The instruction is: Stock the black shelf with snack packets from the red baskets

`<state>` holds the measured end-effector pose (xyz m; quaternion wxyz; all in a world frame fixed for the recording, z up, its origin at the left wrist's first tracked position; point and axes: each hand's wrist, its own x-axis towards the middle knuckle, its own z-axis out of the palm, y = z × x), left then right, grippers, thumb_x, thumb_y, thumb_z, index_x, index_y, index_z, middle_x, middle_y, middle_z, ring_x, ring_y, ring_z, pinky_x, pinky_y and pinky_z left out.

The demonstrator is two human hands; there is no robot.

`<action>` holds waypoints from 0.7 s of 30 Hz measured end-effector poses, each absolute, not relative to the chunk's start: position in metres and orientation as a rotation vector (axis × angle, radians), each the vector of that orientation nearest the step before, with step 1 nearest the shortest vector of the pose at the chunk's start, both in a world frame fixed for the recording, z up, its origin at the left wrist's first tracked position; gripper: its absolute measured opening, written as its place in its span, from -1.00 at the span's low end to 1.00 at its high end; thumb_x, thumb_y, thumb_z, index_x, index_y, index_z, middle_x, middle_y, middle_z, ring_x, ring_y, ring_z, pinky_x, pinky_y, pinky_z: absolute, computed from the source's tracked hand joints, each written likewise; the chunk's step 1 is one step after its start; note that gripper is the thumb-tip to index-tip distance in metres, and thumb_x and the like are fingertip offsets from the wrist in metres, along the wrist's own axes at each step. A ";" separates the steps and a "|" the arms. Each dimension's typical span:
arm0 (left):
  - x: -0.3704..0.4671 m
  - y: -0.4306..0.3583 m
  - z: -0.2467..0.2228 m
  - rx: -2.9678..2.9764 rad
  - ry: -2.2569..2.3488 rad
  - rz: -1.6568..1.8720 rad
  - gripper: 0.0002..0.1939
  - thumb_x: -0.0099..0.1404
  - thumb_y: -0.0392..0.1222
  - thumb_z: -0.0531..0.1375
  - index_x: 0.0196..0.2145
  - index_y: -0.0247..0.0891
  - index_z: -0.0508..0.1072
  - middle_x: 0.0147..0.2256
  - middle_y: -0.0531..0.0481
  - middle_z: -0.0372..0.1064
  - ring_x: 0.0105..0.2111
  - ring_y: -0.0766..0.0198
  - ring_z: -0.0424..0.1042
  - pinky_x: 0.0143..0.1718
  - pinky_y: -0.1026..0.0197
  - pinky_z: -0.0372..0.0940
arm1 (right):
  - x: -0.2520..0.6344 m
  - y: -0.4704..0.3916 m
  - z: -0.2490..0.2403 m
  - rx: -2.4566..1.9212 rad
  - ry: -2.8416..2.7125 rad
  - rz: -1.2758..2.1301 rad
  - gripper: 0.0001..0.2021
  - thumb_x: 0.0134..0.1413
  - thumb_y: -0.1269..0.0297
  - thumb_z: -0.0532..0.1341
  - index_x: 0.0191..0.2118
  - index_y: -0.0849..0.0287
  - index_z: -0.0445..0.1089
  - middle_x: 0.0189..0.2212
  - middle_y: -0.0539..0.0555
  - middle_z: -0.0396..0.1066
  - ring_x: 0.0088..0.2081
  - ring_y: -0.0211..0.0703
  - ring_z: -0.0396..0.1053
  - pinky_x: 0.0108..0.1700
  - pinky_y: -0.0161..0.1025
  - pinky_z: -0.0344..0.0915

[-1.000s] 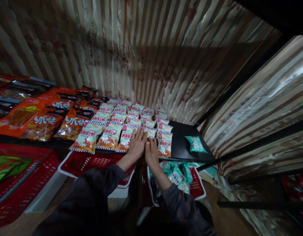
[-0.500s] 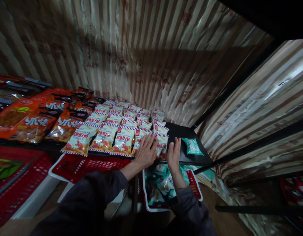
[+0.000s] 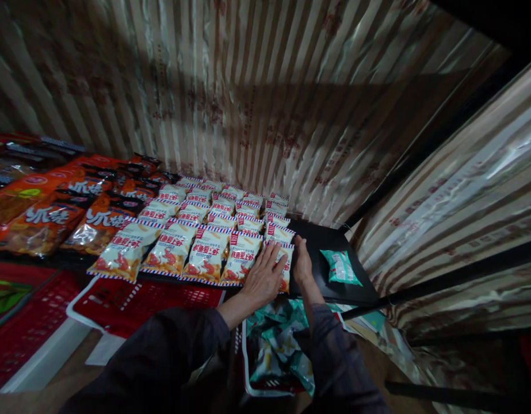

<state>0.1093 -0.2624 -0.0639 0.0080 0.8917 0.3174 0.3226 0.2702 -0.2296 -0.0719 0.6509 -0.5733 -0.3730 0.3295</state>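
Rows of white snack bags with red lettering and striped edges (image 3: 205,253) lie on a black shelf (image 3: 323,290). My left hand (image 3: 264,274) rests with fingers spread on the front bag at the right end of the rows (image 3: 286,267). Against that bag's right side stands my right hand (image 3: 302,264), its fingers extended and not wrapped round anything. A single teal bag (image 3: 342,267) lies by itself on the shelf, to the right of my right hand. The palms of both hands are partly hidden.
Orange snack bags (image 3: 53,221) cover the shelf's left part. Below the shelf are a basket of teal bags (image 3: 247,368) and red baskets (image 3: 140,302). Striped sheeting (image 3: 183,86) hangs behind, and a black post (image 3: 394,167) slants at the right.
My right hand has moved in against the right end bag, closer to my left hand. My left hand has shifted slightly right onto that bag. The view has moved a little.
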 end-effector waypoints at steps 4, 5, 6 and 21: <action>0.113 -0.260 -0.063 2.767 0.985 1.031 -0.49 0.32 -0.30 0.04 0.22 -0.40 0.20 0.32 -0.39 -0.04 0.38 -0.08 -0.33 0.30 -0.23 0.02 | 0.265 -0.218 -0.060 -1.168 -0.772 0.967 -0.32 0.19 -0.22 -0.07 0.21 0.19 0.25 0.07 0.16 0.44 0.10 -0.03 0.39 0.15 -0.01 0.29; 0.113 -0.259 -0.063 2.766 0.982 1.029 -0.49 0.32 -0.30 0.04 0.22 -0.39 0.21 0.33 -0.38 -0.04 0.38 -0.08 -0.33 0.30 -0.24 0.01 | 0.264 -0.216 -0.058 -1.150 -0.761 0.988 -0.33 0.18 -0.21 -0.05 0.19 0.18 0.28 0.04 0.16 0.47 0.08 -0.01 0.41 0.13 0.00 0.31; 0.113 -0.259 -0.062 2.766 0.983 1.024 -0.49 0.32 -0.30 0.04 0.21 -0.37 0.21 0.32 -0.37 -0.03 0.38 -0.08 -0.32 0.30 -0.26 0.01 | 0.263 -0.214 -0.056 -1.138 -0.747 1.003 -0.34 0.17 -0.21 -0.02 0.17 0.17 0.30 0.01 0.15 0.49 0.06 0.01 0.43 0.11 0.00 0.33; 0.107 -0.255 -0.057 2.779 1.033 0.971 -0.53 0.38 -0.21 0.02 0.21 -0.38 0.22 0.31 -0.40 -0.01 0.37 -0.11 -0.22 0.31 -0.23 -0.04 | 0.262 -0.199 -0.069 -1.015 -0.585 1.188 -0.52 0.12 -0.13 0.17 -0.07 0.18 0.47 -0.20 0.10 0.58 -0.03 0.01 0.49 0.05 -0.07 0.40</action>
